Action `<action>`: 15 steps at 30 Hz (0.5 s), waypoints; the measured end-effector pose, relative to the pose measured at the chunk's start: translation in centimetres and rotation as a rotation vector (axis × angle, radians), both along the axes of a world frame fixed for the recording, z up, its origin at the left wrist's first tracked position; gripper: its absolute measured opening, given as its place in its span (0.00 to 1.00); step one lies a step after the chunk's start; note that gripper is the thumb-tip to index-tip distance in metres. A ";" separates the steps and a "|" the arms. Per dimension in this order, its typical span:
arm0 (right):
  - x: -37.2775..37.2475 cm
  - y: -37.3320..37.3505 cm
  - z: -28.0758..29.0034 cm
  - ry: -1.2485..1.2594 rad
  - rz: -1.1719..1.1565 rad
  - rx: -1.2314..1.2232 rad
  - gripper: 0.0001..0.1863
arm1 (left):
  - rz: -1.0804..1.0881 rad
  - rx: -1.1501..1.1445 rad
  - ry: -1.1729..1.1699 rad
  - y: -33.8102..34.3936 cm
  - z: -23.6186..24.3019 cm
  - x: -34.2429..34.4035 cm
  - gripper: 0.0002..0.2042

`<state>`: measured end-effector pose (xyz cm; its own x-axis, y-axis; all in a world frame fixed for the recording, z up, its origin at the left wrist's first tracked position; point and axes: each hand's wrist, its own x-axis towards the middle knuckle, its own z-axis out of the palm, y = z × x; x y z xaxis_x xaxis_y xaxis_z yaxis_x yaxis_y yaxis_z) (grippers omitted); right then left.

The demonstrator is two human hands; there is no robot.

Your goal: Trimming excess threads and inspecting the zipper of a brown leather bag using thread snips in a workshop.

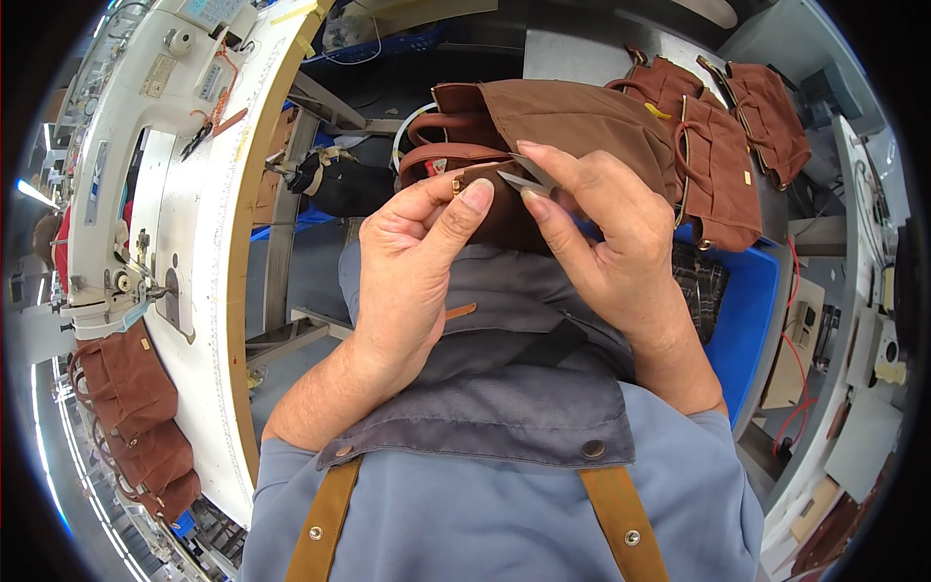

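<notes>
A brown fabric bag (572, 112) with reddish-brown handles (451, 152) lies in front of me, over my lap. My left hand (412, 238) pinches the bag's edge between thumb and forefinger, close to a small brass-coloured fitting (458, 184). In my right hand (616, 218) is a pair of thread snips (522, 181), held between thumb and fingers. Their pointed blades stand apart and aim left at the bag's edge, near my left fingertips. The rest of the snips is mostly hidden by my right hand.
A white sewing machine (107, 184) stands on a white table (218, 281) at left. Finished-looking reddish-brown bags (722, 160) lie on a metal surface at right; more bags (131, 388) sit at far left. A blue bin (752, 310) stands by my right arm.
</notes>
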<state>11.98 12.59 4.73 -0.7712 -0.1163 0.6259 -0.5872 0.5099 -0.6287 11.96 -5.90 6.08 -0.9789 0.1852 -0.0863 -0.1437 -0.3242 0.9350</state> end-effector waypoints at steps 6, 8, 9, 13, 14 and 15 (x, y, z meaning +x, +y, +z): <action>0.3 -0.3 0.0 -0.027 -0.026 0.012 0.21 | 0.017 -0.008 -0.009 -0.1 -0.1 0.3 0.12; 0.1 -0.5 -0.3 0.052 -0.045 0.032 0.19 | 0.012 -0.036 0.015 -0.2 -0.3 0.4 0.12; 0.2 -0.7 -0.4 0.051 -0.046 0.032 0.19 | 0.011 -0.036 0.015 -0.2 -0.3 0.5 0.12; 0.2 -0.8 -0.6 0.065 -0.043 0.070 0.17 | 0.012 -0.193 0.093 -0.8 -1.1 0.8 0.11; 0.1 -0.8 -0.6 0.060 -0.048 0.088 0.17 | -0.005 -0.282 0.152 -1.0 -1.4 0.8 0.11; -0.1 -0.7 -0.6 0.059 -0.047 0.087 0.17 | -0.004 -0.283 0.151 -0.8 -1.2 0.7 0.11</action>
<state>11.92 11.92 4.17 -0.7393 -0.1371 0.6593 -0.5960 0.5887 -0.5460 12.71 -6.68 4.91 -0.9840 0.1780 0.0109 0.0024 -0.0483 0.9988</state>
